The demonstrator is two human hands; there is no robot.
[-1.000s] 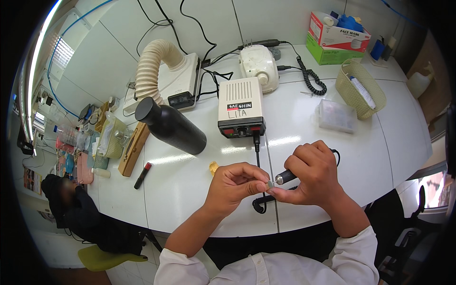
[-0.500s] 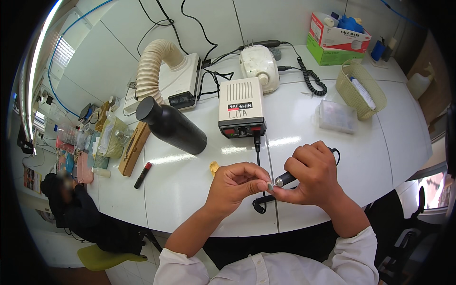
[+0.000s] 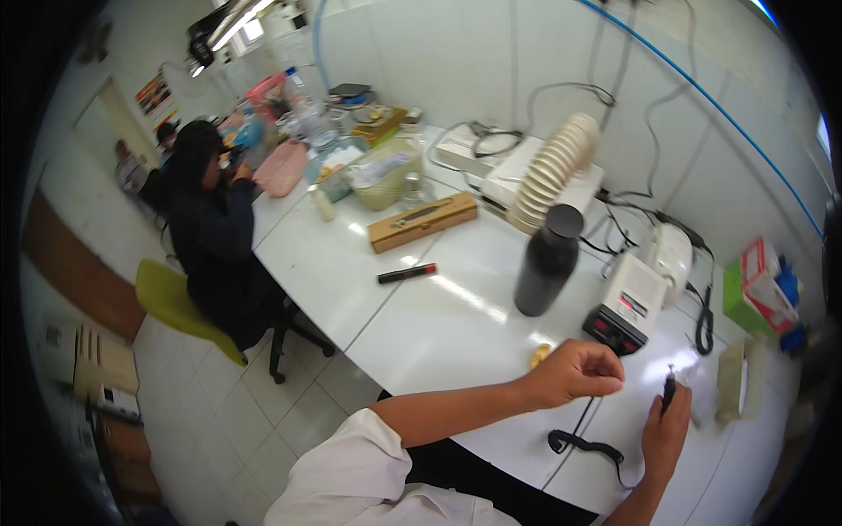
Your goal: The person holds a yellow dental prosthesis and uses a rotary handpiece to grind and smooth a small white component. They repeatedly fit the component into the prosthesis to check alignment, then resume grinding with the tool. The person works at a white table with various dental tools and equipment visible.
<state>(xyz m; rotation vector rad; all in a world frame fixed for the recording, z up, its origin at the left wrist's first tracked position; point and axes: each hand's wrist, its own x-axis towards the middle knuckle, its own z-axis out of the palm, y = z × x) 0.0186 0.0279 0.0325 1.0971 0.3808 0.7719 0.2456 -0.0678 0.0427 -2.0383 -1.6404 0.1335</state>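
My right hand (image 3: 664, 434) is wrapped round a black rotary handpiece (image 3: 669, 392), its metal tip pointing up and away from me. To its left, my left hand (image 3: 574, 375) is closed, with thumb and fingertips together. Whatever it may hold is hidden or too small to make out. A small yellow piece (image 3: 540, 354) lies on the table just beyond my left wrist. Past both hands stands the white-and-black control box (image 3: 628, 302) of the handpiece. A coiled black cord (image 3: 596, 448) rests on the white tabletop below my hands.
A dark bottle (image 3: 548, 267) stands upright beyond my left hand, near a ribbed hose (image 3: 554, 171). Leftward lie a red-capped marker (image 3: 406, 273) and a wooden box (image 3: 423, 223). A basket (image 3: 741, 379) sits at the right. Another person (image 3: 215, 232) sits at the far left.
The view has swung to the left. My hands have come apart: the handpiece tip, which was against a small greenish piece at my left fingertips, is now clear of my left hand.
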